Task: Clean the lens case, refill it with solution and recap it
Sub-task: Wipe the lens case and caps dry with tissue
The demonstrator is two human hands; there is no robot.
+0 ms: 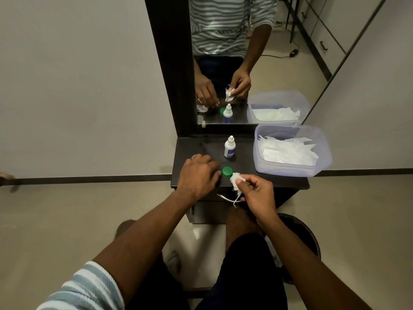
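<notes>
My right hand pinches a crumpled white tissue between thumb and fingers, just above the front of the dark table. A round green cap lies on the table, touching the tissue's left side. My left hand rests palm down on the table, its fingertips beside the green cap. Whatever lies under that hand is hidden. A small pale round piece peeks out behind its knuckles. The white solution bottle stands upright and capped further back.
A clear plastic tub of white tissues fills the table's right side. A mirror in a dark frame stands behind the table and reflects both hands. A metal drawer handle sits under the table's front edge. A dark round bin stands on the floor at my right.
</notes>
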